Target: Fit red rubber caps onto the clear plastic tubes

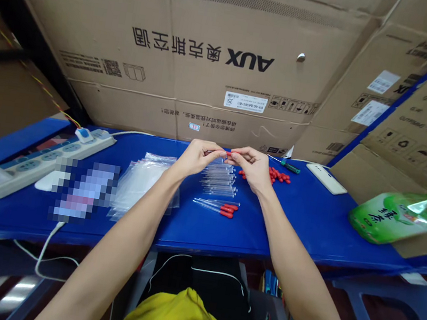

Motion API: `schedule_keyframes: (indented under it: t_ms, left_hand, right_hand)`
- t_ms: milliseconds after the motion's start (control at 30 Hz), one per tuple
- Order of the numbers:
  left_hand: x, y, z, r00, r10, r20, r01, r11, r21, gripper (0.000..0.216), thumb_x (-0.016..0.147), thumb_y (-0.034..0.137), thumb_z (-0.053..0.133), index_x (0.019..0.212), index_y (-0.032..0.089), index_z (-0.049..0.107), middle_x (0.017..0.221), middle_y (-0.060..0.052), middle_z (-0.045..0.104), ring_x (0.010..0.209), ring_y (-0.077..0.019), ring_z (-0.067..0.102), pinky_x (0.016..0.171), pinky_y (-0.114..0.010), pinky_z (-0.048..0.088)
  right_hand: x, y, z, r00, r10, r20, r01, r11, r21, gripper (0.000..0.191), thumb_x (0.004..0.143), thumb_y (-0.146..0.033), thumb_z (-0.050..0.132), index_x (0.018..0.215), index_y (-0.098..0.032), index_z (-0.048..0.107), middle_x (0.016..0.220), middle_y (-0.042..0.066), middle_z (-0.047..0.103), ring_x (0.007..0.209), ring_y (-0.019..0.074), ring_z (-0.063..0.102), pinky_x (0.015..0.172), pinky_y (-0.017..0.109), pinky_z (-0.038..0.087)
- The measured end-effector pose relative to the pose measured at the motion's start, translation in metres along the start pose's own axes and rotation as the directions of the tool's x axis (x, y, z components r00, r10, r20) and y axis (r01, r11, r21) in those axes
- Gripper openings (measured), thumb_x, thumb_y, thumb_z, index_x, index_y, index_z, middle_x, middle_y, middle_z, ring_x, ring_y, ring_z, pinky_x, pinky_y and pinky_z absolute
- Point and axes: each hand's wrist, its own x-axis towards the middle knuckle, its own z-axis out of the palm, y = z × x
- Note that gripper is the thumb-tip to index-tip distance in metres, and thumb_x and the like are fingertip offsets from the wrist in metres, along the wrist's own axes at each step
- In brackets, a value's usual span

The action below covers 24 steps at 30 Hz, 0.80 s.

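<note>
My left hand (201,156) and my right hand (252,167) meet over the far part of the blue table. Their closed fingertips pinch a red rubber dropper bulb (229,153) between them; any glass tube in it is hidden by my fingers. Just below my hands lies a stack of clear glass dropper tubes (219,178). Nearer to me are several droppers (225,209) with red bulbs fitted on their right ends. Loose red bulbs (279,176) are heaped beside my right hand, partly covered by it.
Clear zip bags (142,184) lie partly under my left forearm. Further left are a blurred-out phone (87,191) on a cable and a power strip (52,156). A green-handled screwdriver (290,167), a white device (326,178) and a green bottle (394,217) lie right. Cardboard (204,12) walls the back.
</note>
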Motion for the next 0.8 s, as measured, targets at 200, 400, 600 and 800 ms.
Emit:
schedule_keyframes:
  t_ms: [200,400,600,800]
  left_hand:
    - [0.001,0.001,-0.003,1.000,-0.002,-0.029,0.003,0.999,0.039,0.033,0.098,0.042,0.061,0.094,0.015,0.080,0.085,-0.007,0.077,0.067,-0.0131,0.059,0.060,-0.026,0.040]
    - [0.000,-0.001,-0.005,0.999,0.028,-0.043,-0.024,0.996,0.081,0.034,0.098,0.043,0.061,0.095,0.016,0.080,0.080,-0.006,0.074,0.063,-0.0127,0.053,0.058,-0.027,0.036]
    - [-0.001,-0.002,-0.008,1.000,-0.011,-0.004,0.011,0.996,0.094,0.042,0.099,0.050,0.057,0.093,0.016,0.080,0.081,-0.005,0.074,0.068,-0.0142,0.057,0.062,-0.027,0.038]
    - [-0.002,-0.012,-0.017,0.979,-0.149,-0.142,0.172,0.971,0.165,0.071,0.108,0.056,0.025,0.093,0.015,0.081,0.069,-0.004,0.066,0.066,-0.0151,0.059,0.066,-0.027,0.040]
  right_hand:
    - [0.002,-0.003,-0.002,1.000,-0.017,0.006,0.017,1.000,-0.012,0.046,0.069,-0.058,0.088,0.092,-0.021,0.073,0.086,0.003,0.080,0.077,0.0216,0.078,0.085,0.040,0.066]
    - [-0.001,-0.003,-0.002,1.000,-0.021,0.021,0.021,0.999,-0.029,0.042,0.072,-0.056,0.087,0.090,-0.022,0.070,0.087,0.004,0.079,0.084,0.0229,0.078,0.089,0.042,0.064]
    - [-0.002,-0.011,-0.005,0.999,-0.042,0.015,0.043,0.993,-0.108,0.040,0.077,-0.057,0.083,0.092,-0.022,0.070,0.086,0.004,0.077,0.081,0.0221,0.077,0.083,0.039,0.063]
    - [-0.043,-0.032,-0.016,0.996,-0.069,0.064,0.089,0.914,-0.395,0.028,0.086,-0.049,0.077,0.096,-0.023,0.075,0.091,0.005,0.078,0.085,0.0217,0.072,0.080,0.038,0.058]
